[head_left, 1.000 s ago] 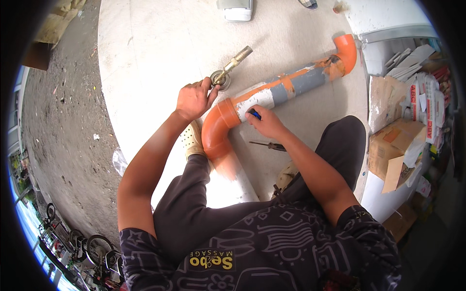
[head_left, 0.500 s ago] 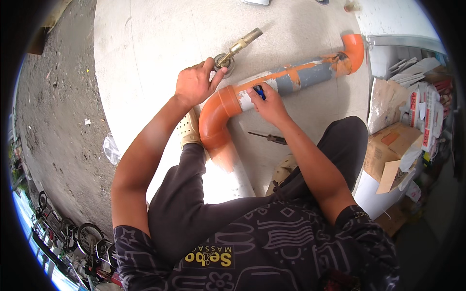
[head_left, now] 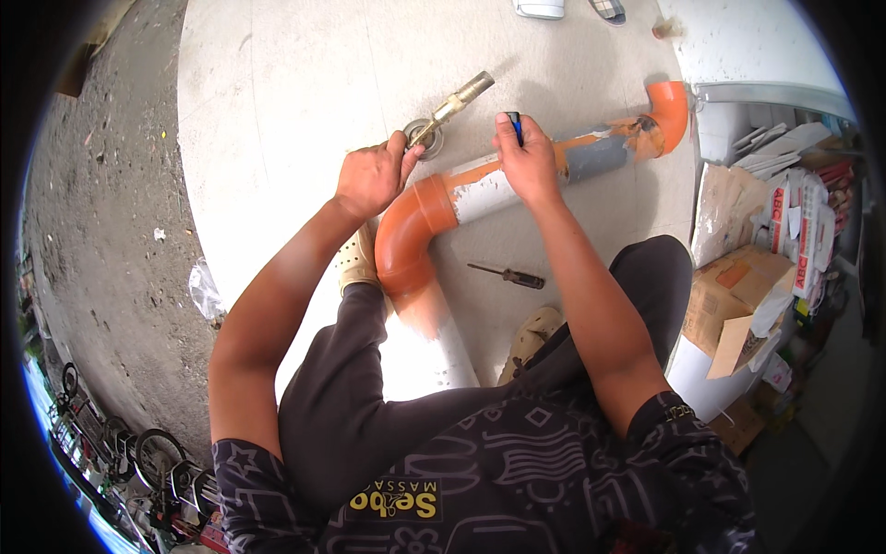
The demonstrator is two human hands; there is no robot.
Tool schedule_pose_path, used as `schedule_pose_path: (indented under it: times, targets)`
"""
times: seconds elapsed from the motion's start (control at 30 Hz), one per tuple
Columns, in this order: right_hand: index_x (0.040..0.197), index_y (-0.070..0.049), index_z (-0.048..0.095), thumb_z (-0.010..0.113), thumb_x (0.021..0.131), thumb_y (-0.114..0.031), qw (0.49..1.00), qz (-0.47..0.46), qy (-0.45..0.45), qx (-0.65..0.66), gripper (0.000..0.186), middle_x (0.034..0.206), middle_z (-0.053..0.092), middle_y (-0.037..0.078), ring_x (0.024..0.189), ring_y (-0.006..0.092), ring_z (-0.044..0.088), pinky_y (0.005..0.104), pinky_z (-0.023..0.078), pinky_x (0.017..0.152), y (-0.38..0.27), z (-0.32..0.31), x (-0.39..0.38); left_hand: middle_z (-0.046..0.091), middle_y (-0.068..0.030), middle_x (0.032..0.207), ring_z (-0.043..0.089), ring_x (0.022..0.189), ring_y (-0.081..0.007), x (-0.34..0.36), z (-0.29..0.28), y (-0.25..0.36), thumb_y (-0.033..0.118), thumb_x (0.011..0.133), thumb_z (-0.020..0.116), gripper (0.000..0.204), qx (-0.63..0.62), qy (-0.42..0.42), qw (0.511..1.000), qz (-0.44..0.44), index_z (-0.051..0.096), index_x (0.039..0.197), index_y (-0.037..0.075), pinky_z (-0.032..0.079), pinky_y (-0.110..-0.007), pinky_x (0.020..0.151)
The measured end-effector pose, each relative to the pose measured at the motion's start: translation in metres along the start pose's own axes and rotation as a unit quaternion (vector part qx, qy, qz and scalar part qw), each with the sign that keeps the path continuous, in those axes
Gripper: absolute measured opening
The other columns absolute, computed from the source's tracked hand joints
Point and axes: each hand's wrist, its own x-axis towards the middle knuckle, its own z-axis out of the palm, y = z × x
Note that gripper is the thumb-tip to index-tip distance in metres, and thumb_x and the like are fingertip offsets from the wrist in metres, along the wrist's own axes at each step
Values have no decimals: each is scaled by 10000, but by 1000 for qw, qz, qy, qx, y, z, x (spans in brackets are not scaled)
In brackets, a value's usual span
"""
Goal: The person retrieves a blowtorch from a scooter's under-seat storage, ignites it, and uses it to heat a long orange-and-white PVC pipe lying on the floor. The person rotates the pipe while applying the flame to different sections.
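Note:
My left hand point(head_left: 371, 175) holds a torch with a brass and steel nozzle point(head_left: 454, 105), pinching near its valve above a round metal top. My right hand point(head_left: 526, 162) grips a small blue-and-black object point(head_left: 513, 124), perhaps a lighter, held over the pipe. Beneath both hands lies an orange pipe elbow point(head_left: 413, 222), joined to a patchy white, grey and orange straight pipe point(head_left: 595, 159) that ends in another orange elbow point(head_left: 668, 113). A screwdriver point(head_left: 524, 278) rests on the pale floor point(head_left: 268, 111) inside the bend, between my legs.
My beige clogs point(head_left: 354, 258) flank the lower pipe. At right are a cardboard box point(head_left: 729, 295), stacked bags and boards along a white wall. At left, a plastic bag point(head_left: 207, 291) lies at the floor's edge beside rough ground point(head_left: 111, 231), with bicycles point(head_left: 157, 457) lower down.
My right hand has risen from the white pipe section and moved up and slightly right with the blue object. My left hand stays on the torch, shifted only slightly.

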Motion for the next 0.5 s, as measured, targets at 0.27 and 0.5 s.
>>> schedule_pose_path:
  times: [0.27, 0.5]
  targets:
    - [905, -29, 636, 607, 1030, -560, 996, -41, 55, -62, 546, 731, 643, 71, 666, 186, 613, 372, 512, 638, -22, 5, 6, 612, -139, 583, 631, 515, -346, 2, -4, 2, 354, 1087, 555, 326, 21, -2, 1000, 11, 528, 985, 45, 494, -437, 478]
    - [841, -11, 657, 645, 989, -497, 980, -43, 58, -186, 509, 754, 701, 189, 701, 378, 685, 472, 529, 674, -44, 3, 19, 651, -164, 651, 666, 566, -368, 3, -16, 6, 464, 1072, 551, 435, -12, -19, 1000, -4, 530, 978, 41, 520, -448, 513]
